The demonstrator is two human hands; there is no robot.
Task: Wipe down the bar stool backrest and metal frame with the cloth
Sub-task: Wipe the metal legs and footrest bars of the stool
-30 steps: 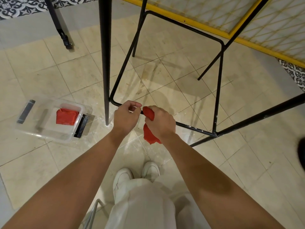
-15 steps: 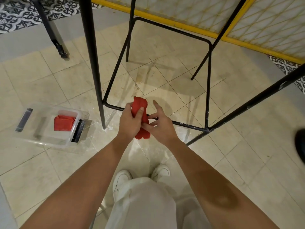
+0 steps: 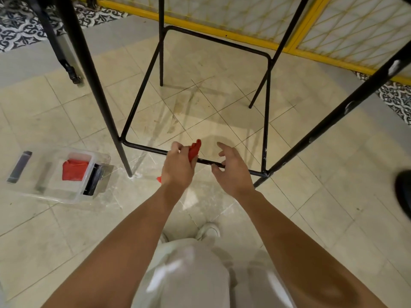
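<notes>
Head view: cloth (image 3: 194, 149) in left hand (image 3: 178, 168)

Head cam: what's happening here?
A person is working on the lower bar of a black stool frame. The left hand holds a red cloth at the bar. The right hand is open just over the same bar, gripping nothing. A second red cloth lies in a clear box on the floor to the left.
</notes>
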